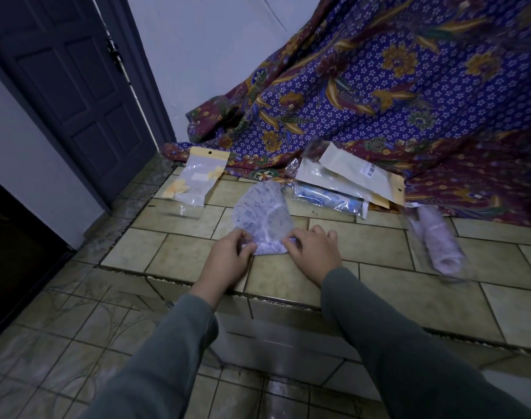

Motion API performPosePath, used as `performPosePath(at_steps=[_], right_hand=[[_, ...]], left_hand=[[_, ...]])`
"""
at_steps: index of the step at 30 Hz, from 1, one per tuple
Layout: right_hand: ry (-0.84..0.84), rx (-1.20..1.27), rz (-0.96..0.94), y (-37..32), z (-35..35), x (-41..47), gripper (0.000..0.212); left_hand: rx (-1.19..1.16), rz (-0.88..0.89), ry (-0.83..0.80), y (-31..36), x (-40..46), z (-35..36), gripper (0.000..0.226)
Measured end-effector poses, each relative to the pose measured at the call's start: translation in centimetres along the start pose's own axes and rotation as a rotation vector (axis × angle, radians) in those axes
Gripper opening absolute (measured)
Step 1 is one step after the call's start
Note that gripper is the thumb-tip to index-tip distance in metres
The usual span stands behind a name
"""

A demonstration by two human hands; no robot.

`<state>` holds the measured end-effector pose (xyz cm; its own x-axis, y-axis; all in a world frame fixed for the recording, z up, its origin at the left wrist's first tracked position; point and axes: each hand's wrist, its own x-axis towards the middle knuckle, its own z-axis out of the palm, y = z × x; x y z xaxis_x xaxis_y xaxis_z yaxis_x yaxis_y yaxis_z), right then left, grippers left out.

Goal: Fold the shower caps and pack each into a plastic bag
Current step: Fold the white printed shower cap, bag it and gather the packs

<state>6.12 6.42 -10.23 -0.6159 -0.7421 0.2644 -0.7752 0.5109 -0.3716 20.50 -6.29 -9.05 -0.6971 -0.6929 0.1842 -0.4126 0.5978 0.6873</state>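
Left hand [228, 256], right hand [314, 251] both pinching one shower cap [262, 214]; one rolled cap bagged [438, 241].

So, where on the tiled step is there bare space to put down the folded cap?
Bare tile lies left of the left hand, below the yellow-topped bag. More lies between the right hand and the rolled cap in plastic. The back is crowded: the shower cap, the stack of packets and the patterned cloth.
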Motion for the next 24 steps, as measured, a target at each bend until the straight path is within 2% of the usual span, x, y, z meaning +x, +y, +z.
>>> performPosePath(at_steps=[4, 9, 12, 14, 18, 21, 24], right_hand=[[0.014, -0.029, 0.011, 0.0, 0.2, -0.1, 0.027], [0.069, -0.108, -0.014, -0.1, 0.1, -0.1, 0.021], [0.149, -0.081, -0.110, -0.3, 0.0, 0.0, 0.007], [0.156, -0.088, -0.167, -0.1, -0.1, 0.0, 0.011], [0.016, -0.074, -0.141, 0.5, -0.7, -0.3, 0.026], [-0.042, -0.033, -0.084, 0.5, -0.9, -0.6, 0.038], [-0.057, -0.012, -0.041, 0.5, -0.9, -0.5, 0.036]], left_hand=[[0.036, 0.019, -0.022, 0.2, 0.2, 0.0, 0.009], [0.107, 0.125, 0.006, -0.6, -0.1, 0.5, 0.007], [0.186, 0.243, 0.017, -1.0, -0.2, 0.7, 0.006], [0.271, 0.325, 0.032, -1.1, -0.1, 0.6, 0.007], [0.284, 0.341, 0.028, -1.3, -0.1, 0.0, 0.031], [0.198, 0.282, -0.032, -1.8, -0.1, -0.4, 0.024], [0.175, 0.245, -0.089, -1.8, 0.1, -0.7, 0.028]])
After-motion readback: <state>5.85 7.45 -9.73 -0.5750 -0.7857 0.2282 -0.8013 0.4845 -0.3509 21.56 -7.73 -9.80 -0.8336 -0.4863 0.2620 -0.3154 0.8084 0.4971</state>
